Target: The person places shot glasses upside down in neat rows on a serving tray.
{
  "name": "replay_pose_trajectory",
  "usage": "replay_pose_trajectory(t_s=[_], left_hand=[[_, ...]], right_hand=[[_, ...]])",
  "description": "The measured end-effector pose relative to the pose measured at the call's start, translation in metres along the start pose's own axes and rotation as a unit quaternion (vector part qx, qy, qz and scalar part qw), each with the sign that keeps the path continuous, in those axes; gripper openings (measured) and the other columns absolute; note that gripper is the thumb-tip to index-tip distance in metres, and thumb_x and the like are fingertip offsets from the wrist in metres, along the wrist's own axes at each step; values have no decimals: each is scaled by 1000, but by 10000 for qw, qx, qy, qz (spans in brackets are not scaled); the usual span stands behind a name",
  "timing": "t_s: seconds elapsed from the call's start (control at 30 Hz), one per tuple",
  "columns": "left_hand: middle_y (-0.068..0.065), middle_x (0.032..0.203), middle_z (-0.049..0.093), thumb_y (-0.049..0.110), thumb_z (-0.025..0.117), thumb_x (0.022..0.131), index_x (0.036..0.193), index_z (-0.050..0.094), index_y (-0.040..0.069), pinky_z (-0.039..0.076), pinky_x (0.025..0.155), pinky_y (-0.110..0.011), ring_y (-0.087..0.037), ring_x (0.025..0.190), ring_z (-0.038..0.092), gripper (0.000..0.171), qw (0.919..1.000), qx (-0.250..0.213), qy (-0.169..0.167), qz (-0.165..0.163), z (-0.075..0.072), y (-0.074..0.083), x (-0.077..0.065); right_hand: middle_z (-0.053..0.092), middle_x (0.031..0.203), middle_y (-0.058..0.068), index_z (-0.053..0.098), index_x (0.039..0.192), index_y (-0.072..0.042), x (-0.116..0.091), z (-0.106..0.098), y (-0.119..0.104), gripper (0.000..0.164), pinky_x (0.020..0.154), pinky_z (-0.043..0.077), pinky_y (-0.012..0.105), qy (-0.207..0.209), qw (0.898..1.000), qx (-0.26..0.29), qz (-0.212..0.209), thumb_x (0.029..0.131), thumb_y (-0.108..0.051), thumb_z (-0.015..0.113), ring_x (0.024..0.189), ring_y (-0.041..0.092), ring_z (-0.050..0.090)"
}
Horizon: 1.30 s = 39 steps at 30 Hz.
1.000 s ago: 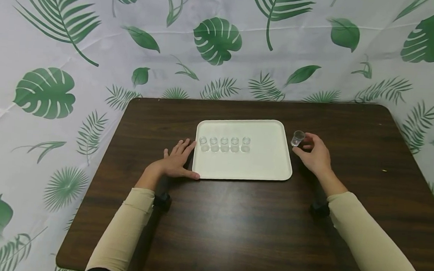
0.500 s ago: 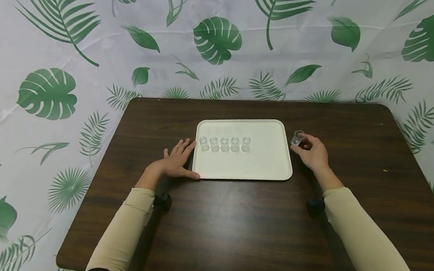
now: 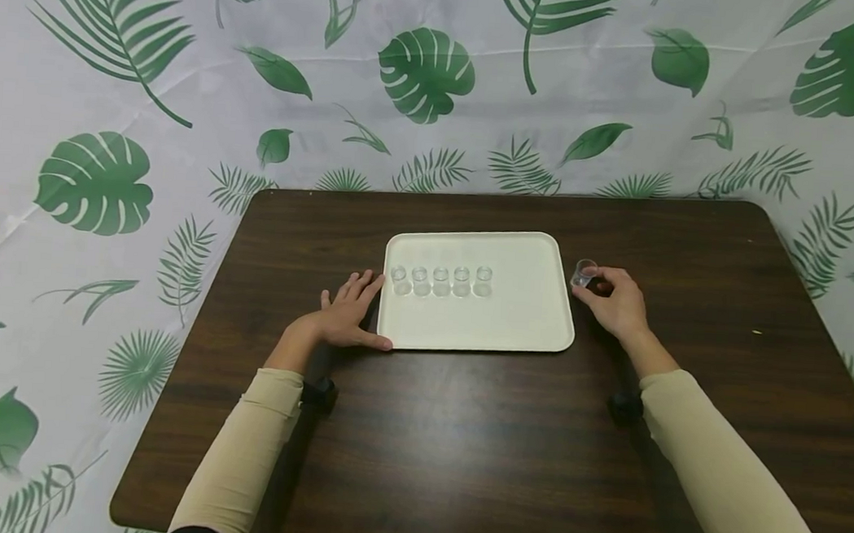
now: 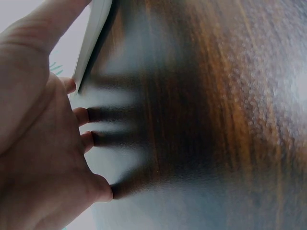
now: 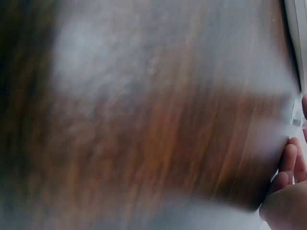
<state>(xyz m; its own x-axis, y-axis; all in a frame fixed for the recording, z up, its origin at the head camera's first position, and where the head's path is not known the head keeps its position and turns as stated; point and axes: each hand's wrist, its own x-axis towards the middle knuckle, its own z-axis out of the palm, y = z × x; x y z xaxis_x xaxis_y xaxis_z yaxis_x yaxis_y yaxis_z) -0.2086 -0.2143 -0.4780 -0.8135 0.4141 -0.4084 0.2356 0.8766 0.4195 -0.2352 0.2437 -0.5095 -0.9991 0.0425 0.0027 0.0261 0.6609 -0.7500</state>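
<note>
A white tray (image 3: 519, 321) lies on the dark wooden table, with several small clear cups (image 3: 441, 280) in a row across its left and middle part. My left hand (image 3: 339, 316) is at the tray's left edge, fingers spread and straight, thumb touching the near left corner. In the left wrist view the fingers (image 4: 88, 141) reach down towards the tabletop. Just beyond the tray's right edge, my right hand (image 3: 619, 304) pinches another small clear cup (image 3: 583, 273) between thumb and fingers. Only a sliver of that cup (image 5: 297, 113) shows in the right wrist view.
The brown table (image 3: 431, 446) extends around the tray on all sides. Behind it hangs a white cloth (image 3: 296, 128) printed with green leaves. A small yellowish speck (image 3: 756, 332) lies on the table at the right.
My right hand has shifted slightly left, closer to the tray's right edge, and the cup in it sits a little lower. The left hand and the row of cups stay put.
</note>
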Motion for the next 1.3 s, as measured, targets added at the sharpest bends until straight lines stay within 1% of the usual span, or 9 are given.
replay_pose_trajectory(t_s=[0.2,0.3,0.37,0.53,0.63,0.77,1.0,1.13,1.3], left_hand=[[-13,163,-10,69,70,76,159,-5,19,-1,103,-75,-34,148,-13,123,10000,23,19,-9,1,-1,0],[-13,163,-10,68,71,76,159,-5,19,-1,102,-76,-34,148,-12,123,10000,14,15,-3,1,-1,1],[-14,163,-10,68,71,77,159,-5,19,-1,102,-76,-35,148,-12,122,10000,-5,16,-2,1,-2,1],[-12,163,-11,68,70,77,159,-6,20,-1,103,-75,-34,148,-13,122,10000,-22,-46,-23,1,-1,1],[-12,163,-11,67,70,78,159,-6,19,-1,104,-75,-33,148,-13,121,10000,-9,-66,-30,0,0,1],[-13,163,-11,65,71,78,159,-5,18,-2,103,-75,-34,148,-13,120,10000,-26,-40,-8,-3,1,-1],[-12,163,-12,64,71,79,159,-6,19,-2,104,-74,-33,148,-14,120,10000,-18,-60,-13,-4,1,0],[-11,163,-13,65,70,79,159,-7,20,-2,104,-74,-33,148,-14,120,10000,-19,-80,15,-3,-1,1],[-11,163,-14,66,70,79,159,-8,20,-2,103,-74,-33,148,-14,121,10000,-32,-85,9,-2,-4,2]], right_hand=[[51,132,24,62,124,1,-1,-1,4,41,91,40,53,-83,9998,64,-139,92,-23,71,112,42,50],[52,129,25,61,124,2,0,-1,8,42,90,40,50,-49,9998,148,-117,91,-22,72,111,41,51],[55,124,24,62,124,2,-1,-2,8,42,87,41,44,-9,9996,267,-11,91,-22,72,110,38,51],[60,115,22,62,124,2,-3,-7,7,42,75,40,24,50,9975,645,271,92,-23,71,101,24,52],[60,115,22,61,124,2,-3,-9,7,43,70,40,18,-1,9969,727,303,92,-23,71,99,19,52],[60,115,22,61,123,3,-3,-10,6,43,70,40,18,-25,9964,781,321,91,-23,72,97,17,51],[59,113,17,60,124,2,0,-10,6,43,73,40,22,-41,9962,796,355,91,-24,72,96,13,50],[58,116,17,58,127,2,-2,-11,5,45,74,41,19,-33,9952,868,440,92,-24,71,97,10,51],[58,121,15,56,128,3,-3,-13,2,47,76,42,14,-6,9925,1070,583,92,-25,70,96,3,52]])
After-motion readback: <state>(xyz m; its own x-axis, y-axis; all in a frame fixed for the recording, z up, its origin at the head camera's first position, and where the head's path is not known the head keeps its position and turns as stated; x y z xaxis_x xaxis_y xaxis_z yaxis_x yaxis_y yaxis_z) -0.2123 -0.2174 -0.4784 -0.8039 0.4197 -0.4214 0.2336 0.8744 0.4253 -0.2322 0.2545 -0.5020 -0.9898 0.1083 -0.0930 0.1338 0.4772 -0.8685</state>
